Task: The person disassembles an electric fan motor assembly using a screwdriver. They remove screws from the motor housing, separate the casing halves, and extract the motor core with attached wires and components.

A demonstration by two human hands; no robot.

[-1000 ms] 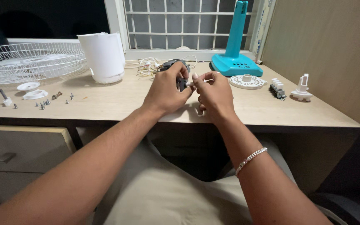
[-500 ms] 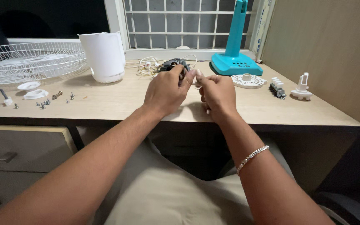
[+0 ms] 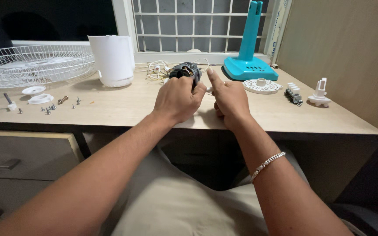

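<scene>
**Operator:** Since the earlier frame my hands have slid forward toward the fan motor [image 3: 185, 70], and the small white part that showed between my fingertips is now mostly hidden.

**Observer:** How is each hand set?

**Operator:** My left hand [image 3: 178, 99] is curled closed just in front of the motor, touching it; whether it clamps the housing I cannot tell. My right hand [image 3: 229, 99] pinches a thin white piece [image 3: 208, 89] just right of the motor, forefinger pointing up.

**Observer:** Which step is this?

**Operator:** I judge it as fitting or freeing that piece at the motor's wiring. It calls for a steady motor and a fine pinch.

**Observer:** What else is out?

**Operator:** The teal fan stand [image 3: 250, 61] is right of the motor, the white housing [image 3: 112, 59] left, and the screws [image 3: 49, 108] far left.
</scene>
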